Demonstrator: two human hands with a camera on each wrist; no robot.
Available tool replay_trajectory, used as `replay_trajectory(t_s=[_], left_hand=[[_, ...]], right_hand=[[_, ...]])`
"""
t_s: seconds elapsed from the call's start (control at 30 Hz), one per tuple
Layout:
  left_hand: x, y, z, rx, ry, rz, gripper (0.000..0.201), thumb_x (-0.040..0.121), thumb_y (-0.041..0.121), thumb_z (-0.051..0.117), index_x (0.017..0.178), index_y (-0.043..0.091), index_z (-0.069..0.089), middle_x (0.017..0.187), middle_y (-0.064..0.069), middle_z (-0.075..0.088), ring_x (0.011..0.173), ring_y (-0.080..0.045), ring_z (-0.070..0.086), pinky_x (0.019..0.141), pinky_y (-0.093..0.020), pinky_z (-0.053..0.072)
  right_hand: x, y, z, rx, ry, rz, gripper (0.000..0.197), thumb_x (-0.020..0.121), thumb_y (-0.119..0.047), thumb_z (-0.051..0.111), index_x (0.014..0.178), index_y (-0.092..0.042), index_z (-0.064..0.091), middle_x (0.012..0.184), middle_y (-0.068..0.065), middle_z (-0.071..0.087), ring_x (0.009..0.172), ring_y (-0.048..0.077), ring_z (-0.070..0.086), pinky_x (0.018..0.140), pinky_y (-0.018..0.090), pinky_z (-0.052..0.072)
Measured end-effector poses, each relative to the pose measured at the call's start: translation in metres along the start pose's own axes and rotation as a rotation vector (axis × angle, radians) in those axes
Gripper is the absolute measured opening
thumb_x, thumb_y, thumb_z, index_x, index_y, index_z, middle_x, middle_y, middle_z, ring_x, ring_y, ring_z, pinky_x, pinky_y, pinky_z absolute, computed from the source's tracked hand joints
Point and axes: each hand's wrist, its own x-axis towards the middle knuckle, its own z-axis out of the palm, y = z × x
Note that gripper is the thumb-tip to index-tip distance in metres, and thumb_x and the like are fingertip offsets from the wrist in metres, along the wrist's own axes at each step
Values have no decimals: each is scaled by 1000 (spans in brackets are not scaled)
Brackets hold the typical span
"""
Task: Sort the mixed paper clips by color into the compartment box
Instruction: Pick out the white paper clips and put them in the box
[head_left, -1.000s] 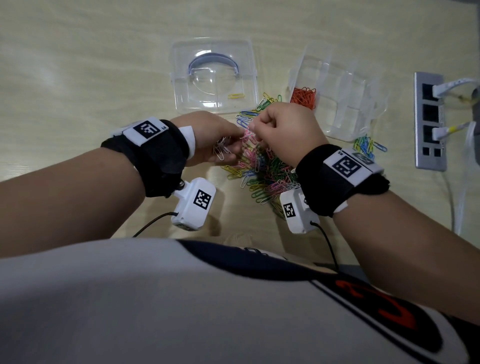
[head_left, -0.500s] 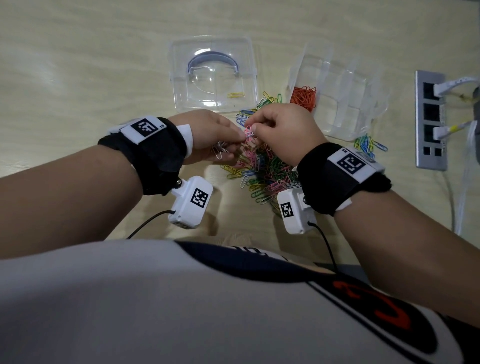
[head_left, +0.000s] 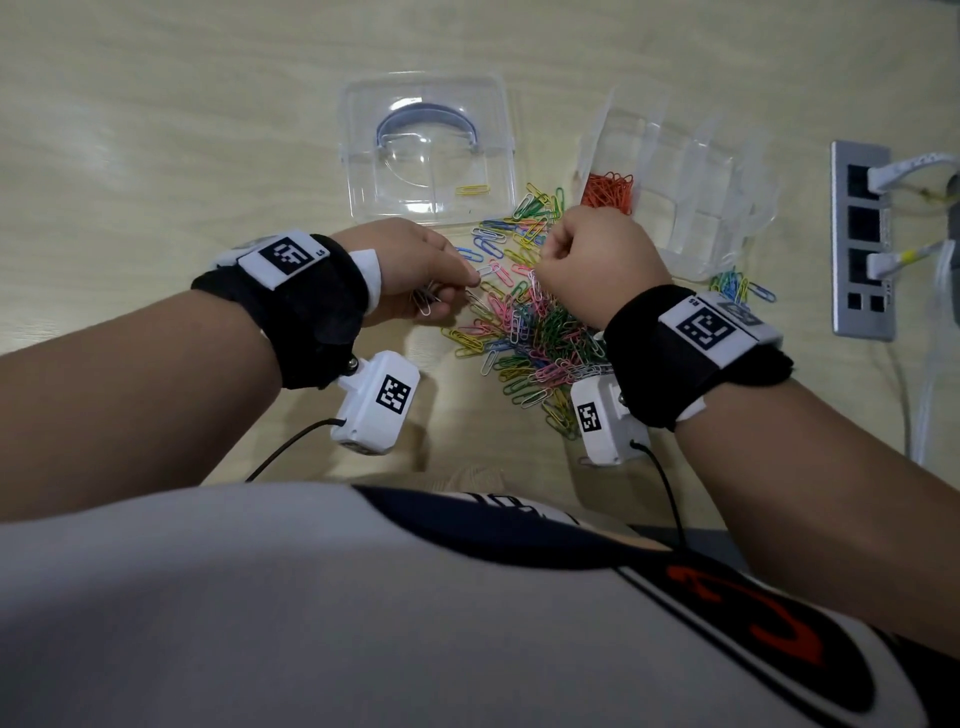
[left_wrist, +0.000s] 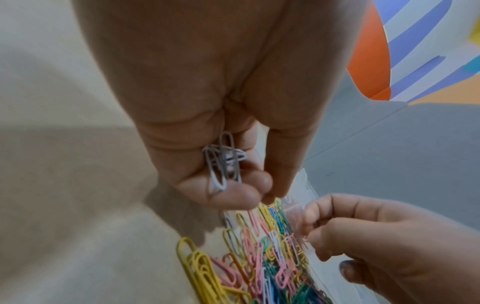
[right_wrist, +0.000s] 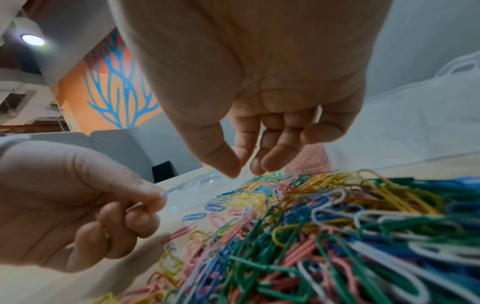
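Note:
A mixed pile of coloured paper clips (head_left: 530, 332) lies on the table between my hands. My left hand (head_left: 467, 280) holds a bundle of white clips (left_wrist: 223, 162) in its palm and pinches one more white clip (right_wrist: 166, 193) between thumb and forefinger. My right hand (head_left: 545, 260) hovers just above the pile's far part with curled fingers; its thumb and fingertips (right_wrist: 270, 164) nearly meet, and I see nothing between them. The clear compartment box (head_left: 691, 208) stands at the back right, with orange clips (head_left: 608, 189) in its near-left compartment.
A clear lid (head_left: 426, 156) lies at the back centre with one yellow clip (head_left: 472, 189) in it. A small heap of blue, green and yellow clips (head_left: 737, 286) sits right of the box. A grey power strip (head_left: 862, 239) with plugged cables lies at the far right.
The hands met over the pile with a clip pinched between them. Now they have drawn apart: the left hand keeps a white clip and the right hand has let go.

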Motion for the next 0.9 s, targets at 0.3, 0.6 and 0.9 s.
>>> replay_trajectory(t_s=[0.3, 0.6, 0.9], left_hand=[[-3, 8, 7, -103, -26, -65, 14, 90, 10, 52, 83, 4, 63, 61, -6, 58, 56, -15, 58, 59, -25, 57], [-2, 6, 1, -57, -6, -99, 27, 97, 28, 54, 77, 13, 62, 57, 5, 53, 45, -2, 47, 45, -13, 43], [2, 7, -8, -62, -14, -120, 30, 101, 25, 48, 74, 14, 57, 51, 7, 46, 41, -1, 39, 45, -11, 41]], right_hand=[[-9, -14, 9, 365, -56, -141, 6, 88, -18, 66, 82, -21, 67, 61, -12, 59, 62, 4, 55, 64, 22, 45], [19, -16, 13, -53, -28, -152, 28, 95, -19, 46, 112, -25, 68, 108, 4, 65, 99, 23, 61, 87, 34, 48], [27, -19, 22, -538, 6, -316, 22, 94, -16, 49, 110, -17, 65, 109, 9, 58, 98, 32, 59, 72, 34, 37]])
